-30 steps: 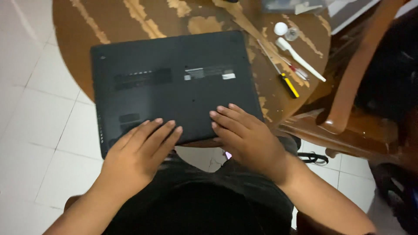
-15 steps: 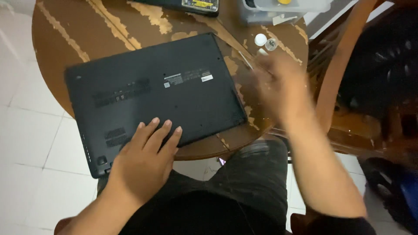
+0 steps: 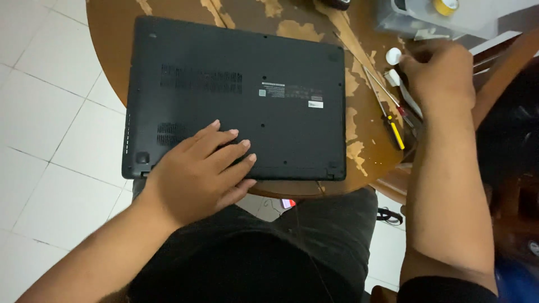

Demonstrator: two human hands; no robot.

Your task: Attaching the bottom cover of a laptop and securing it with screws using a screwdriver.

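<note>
A black laptop (image 3: 252, 78) lies upside down on a round wooden table (image 3: 368, 140) with worn, peeling varnish. My left hand (image 3: 199, 171) rests flat on the laptop's near edge, fingers spread. My right hand (image 3: 441, 73) is over at the table's right side, fingers curled down among small tools. Whether it holds anything is hidden by the back of the hand. Beside it lie a screwdriver with a yellow and black handle (image 3: 393, 129), a thinner red-handled screwdriver (image 3: 401, 109) and a small white cap (image 3: 393, 55).
A clear plastic box (image 3: 449, 19) with a yellow roll inside stands at the table's far right. A wooden chair (image 3: 499, 73) crowds the right side. White floor tiles (image 3: 50, 112) lie to the left. My dark-trousered lap is under the table's near edge.
My right hand left the laptop and moved right and away to the tools by the table's edge. The left hand stayed on the laptop. The view shifted, bringing the laptop closer.
</note>
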